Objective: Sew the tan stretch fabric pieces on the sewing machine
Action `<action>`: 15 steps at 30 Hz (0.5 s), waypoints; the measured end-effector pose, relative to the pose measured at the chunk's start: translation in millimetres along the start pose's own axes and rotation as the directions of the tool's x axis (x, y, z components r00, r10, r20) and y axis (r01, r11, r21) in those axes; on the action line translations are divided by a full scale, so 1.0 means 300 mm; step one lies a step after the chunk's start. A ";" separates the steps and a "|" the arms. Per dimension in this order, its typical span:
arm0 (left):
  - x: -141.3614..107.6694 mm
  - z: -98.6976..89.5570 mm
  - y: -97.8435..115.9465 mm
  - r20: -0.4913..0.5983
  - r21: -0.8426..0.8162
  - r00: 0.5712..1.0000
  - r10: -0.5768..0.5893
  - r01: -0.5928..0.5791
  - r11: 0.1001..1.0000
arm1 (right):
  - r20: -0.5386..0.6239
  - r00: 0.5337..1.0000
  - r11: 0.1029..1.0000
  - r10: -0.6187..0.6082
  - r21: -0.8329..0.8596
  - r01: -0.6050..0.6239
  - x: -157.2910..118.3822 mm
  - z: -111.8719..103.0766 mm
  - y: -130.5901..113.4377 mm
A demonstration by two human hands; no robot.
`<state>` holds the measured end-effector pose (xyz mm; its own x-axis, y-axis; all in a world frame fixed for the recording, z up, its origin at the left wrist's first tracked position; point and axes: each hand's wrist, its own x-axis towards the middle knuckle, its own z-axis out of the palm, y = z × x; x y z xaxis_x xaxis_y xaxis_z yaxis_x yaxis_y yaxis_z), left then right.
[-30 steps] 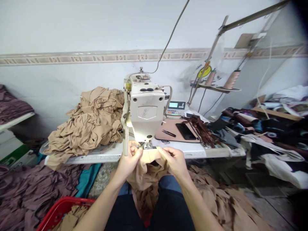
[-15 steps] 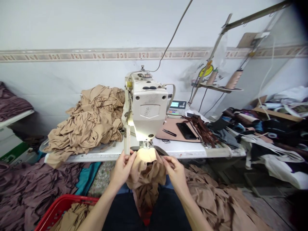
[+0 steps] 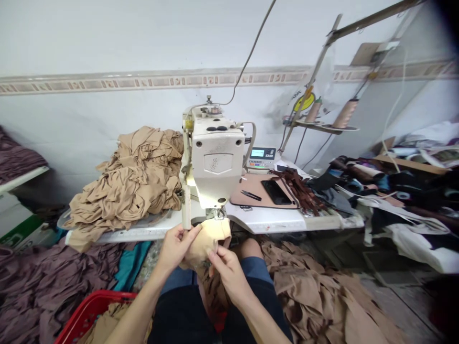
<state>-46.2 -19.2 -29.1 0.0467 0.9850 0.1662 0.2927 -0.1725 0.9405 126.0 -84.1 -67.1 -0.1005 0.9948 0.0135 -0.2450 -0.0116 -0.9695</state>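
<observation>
The right hand has moved inward; it and the left hand pinch one beige cloth at the needle end of one sewing machine (two thread cones stand rightward).

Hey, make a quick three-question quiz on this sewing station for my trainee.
1. True or false: the snips lie on top of the phone.
2. In the picture, where is the tan fabric heap on the table? A: left of the sewing machine; B: right of it; C: atop it.
3. Fill in: the left hand and right hand both hold ____ in front of the machine.
Key: 1. False, they lie beside it on the pink mat. 2. A. 3. tan cloth.
</observation>
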 end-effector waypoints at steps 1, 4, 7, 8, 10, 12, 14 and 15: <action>-0.018 0.003 -0.015 0.046 -0.040 0.999 -0.016 0.018 0.999 | -0.006 1.000 1.000 0.009 0.011 -0.009 -0.012 -0.015 -0.002; -0.076 0.004 -0.063 0.185 -0.110 0.982 -0.028 0.049 0.993 | -0.044 0.998 0.998 0.051 0.030 -0.049 -0.059 -0.088 -0.005; -0.124 -0.001 -0.091 0.349 -0.107 0.937 -0.013 0.053 0.993 | -0.026 0.995 0.996 0.092 -0.008 -0.093 -0.108 -0.169 -0.031; -0.137 0.001 -0.091 0.365 -0.105 0.931 -0.002 0.044 0.993 | 0.001 0.995 0.993 0.102 -0.052 -0.102 -0.122 -0.189 -0.047; -0.163 0.013 -0.078 0.329 -0.098 0.944 0.017 0.016 0.995 | 0.085 0.990 0.975 0.112 -0.203 -0.093 -0.145 -0.210 -0.089; -0.190 0.040 -0.053 0.312 -0.083 0.950 0.014 0.012 0.996 | 0.198 0.973 0.916 0.119 -0.400 -0.031 -0.161 -0.208 -0.132; -0.220 0.075 -0.032 0.464 -0.073 0.886 0.016 0.020 0.997 | 0.302 0.942 0.832 0.144 -0.552 0.050 -0.169 -0.197 -0.170; -0.234 0.091 -0.026 0.574 -0.072 0.819 0.017 0.029 0.997 | 0.352 0.922 0.797 0.164 -0.598 0.086 -0.172 -0.193 -0.187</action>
<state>-25.6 -86.8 -56.0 0.5916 0.8060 -0.0177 0.2247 -0.1438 0.9638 200.8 -128.8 -27.7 -0.4718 0.8796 -0.0605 0.3726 0.1368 -0.9179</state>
